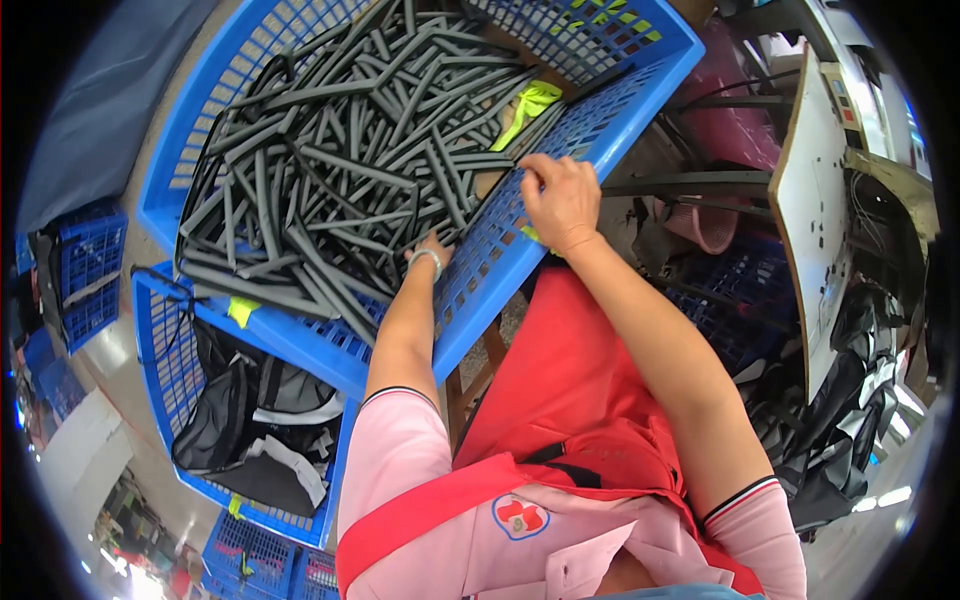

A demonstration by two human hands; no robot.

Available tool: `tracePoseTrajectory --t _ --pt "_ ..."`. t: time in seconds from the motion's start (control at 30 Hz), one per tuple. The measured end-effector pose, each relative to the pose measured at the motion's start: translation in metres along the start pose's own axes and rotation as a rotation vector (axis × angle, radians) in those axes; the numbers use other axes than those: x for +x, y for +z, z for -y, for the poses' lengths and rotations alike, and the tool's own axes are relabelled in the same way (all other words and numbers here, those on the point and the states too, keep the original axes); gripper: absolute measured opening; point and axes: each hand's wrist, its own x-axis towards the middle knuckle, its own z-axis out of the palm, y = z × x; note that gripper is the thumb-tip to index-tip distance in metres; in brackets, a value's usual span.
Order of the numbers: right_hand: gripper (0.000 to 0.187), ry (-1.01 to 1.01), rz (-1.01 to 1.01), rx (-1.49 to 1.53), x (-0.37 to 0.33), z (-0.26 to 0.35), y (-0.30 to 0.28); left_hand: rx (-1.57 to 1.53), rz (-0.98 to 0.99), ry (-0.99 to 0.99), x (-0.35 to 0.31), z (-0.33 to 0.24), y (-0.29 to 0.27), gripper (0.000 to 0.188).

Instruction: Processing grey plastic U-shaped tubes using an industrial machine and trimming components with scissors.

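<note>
A large blue plastic basket (pixel 610 130) in front of me holds a heap of dark grey strips (pixel 340 170), cut into short lengths and lying crosswise. My left hand (pixel 430 252) reaches into the basket at its near side, a bracelet on the wrist; its fingers are partly hidden among the strips. Over the right-hand wall is my right hand (pixel 562 200), closed, thumb and forefinger pinched at the end of a grey strip (pixel 485 162). Beyond it, bright yellow fabric (pixel 530 108) lies in the basket.
Below the large basket, a second blue basket (pixel 150 350) holds black and white fabric pieces (pixel 260 420). On the right stand a whitish board (pixel 810 230), a pink basket (pixel 705 225) and a pile of black material (pixel 830 440). More blue crates (pixel 90 270) are at the left.
</note>
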Motion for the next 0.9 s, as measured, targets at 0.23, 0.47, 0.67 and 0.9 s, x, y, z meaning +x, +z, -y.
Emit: tracePoseTrajectory --t 0.23,0.47,0.67,0.9 --pt "0.011 -0.002 -0.038 0.096 0.001 -0.002 -0.002 -0.117 0.179 0.155 0.006 0.005 0.005 0.050" --pt "0.011 -0.021 -0.066 0.114 -0.002 -0.002 -0.001 -0.783 0.268 0.337 -0.030 -0.014 -0.046 0.030" --pt "0.009 0.026 -0.032 0.101 -0.004 -0.003 0.000 -1.203 -0.156 0.378 -0.039 0.019 -0.071 0.015" --pt "0.007 0.033 -0.031 0.085 -0.004 -0.003 0.001 -1.270 -0.304 0.352 -0.008 0.036 -0.059 0.031"
